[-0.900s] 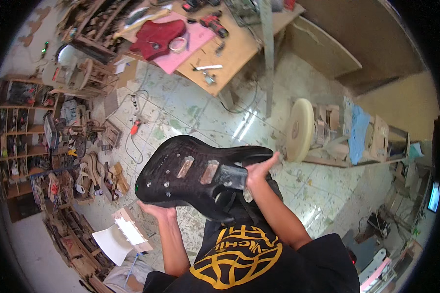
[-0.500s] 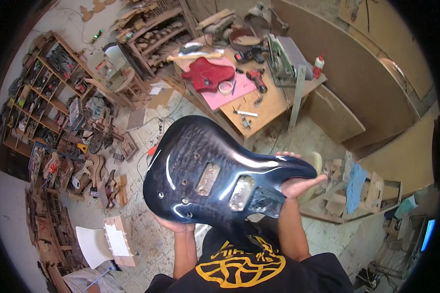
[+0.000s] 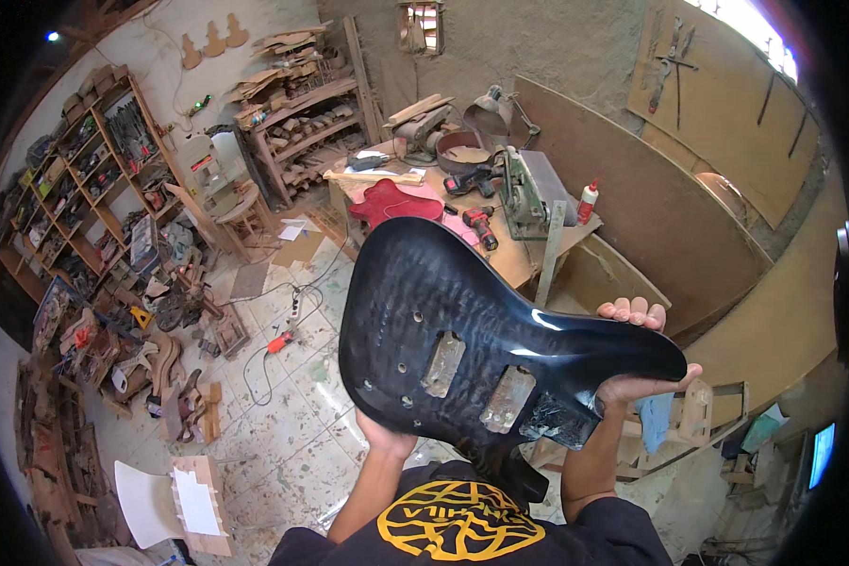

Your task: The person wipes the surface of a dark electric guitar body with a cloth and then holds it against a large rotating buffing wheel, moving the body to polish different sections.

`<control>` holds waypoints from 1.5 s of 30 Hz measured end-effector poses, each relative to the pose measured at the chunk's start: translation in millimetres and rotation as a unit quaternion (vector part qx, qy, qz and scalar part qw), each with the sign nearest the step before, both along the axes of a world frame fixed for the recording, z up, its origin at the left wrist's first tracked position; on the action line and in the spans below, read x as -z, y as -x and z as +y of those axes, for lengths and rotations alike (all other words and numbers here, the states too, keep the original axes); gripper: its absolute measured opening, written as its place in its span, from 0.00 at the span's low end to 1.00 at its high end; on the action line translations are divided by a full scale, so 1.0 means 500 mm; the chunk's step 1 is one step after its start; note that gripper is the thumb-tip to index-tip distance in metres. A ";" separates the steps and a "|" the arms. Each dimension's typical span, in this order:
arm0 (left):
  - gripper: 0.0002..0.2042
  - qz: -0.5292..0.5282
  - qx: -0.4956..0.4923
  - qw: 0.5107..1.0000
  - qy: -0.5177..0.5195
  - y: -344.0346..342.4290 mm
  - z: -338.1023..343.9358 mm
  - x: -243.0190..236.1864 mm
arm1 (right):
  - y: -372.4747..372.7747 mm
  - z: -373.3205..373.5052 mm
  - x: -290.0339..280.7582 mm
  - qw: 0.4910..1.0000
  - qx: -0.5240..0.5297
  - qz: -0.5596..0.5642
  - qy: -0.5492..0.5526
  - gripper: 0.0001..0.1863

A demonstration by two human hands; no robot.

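Observation:
A glossy dark blue-black electric guitar body (image 3: 396, 311) is held up in front of my chest between both hands. Its face shows two rectangular pickup cavities, a neck pocket and several round holes. My left hand (image 3: 384, 436) supports the lower left edge from beneath, with most of its fingers hidden behind the body. My right hand (image 3: 637, 349) wraps round the long horn at the right, its fingertips above the horn and its thumb side below.
Beyond stands a wooden workbench (image 3: 514, 264) with a red guitar body (image 3: 393, 203), a red drill (image 3: 479, 226), a belt sander (image 3: 530, 193) and a red-white bottle (image 3: 588, 201). Shelves of tools (image 3: 85, 179) line the left wall. A corded orange plug (image 3: 278, 341) lies on the tiled floor.
The guitar body has shifted right in view and tilted, so its bright reflections have mostly gone. Both hands keep hold of it. The view has lifted, showing more of the back wall.

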State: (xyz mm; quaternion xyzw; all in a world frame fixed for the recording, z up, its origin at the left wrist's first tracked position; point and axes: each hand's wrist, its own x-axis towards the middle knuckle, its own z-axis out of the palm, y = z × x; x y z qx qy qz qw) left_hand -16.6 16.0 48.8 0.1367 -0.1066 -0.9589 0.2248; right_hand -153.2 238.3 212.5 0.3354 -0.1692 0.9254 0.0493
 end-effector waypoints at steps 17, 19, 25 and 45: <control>0.44 0.195 0.013 0.981 0.007 -0.022 -0.078 -0.004 | -0.008 0.007 -0.092 0.988 -0.024 -0.007 -0.149 0.52; 0.43 0.206 0.016 0.978 0.011 -0.022 -0.086 -0.028 | -0.006 0.052 0.027 0.984 -0.007 -0.102 -0.146 0.53; 0.42 0.158 -0.014 0.987 0.005 -0.013 -0.096 -0.035 | -0.089 0.026 0.130 0.985 -0.105 -0.049 -0.130 0.56; 0.34 0.151 0.116 0.982 -0.003 0.014 -0.053 -0.026 | -0.172 0.016 0.171 0.954 -0.008 -0.218 -0.204 0.43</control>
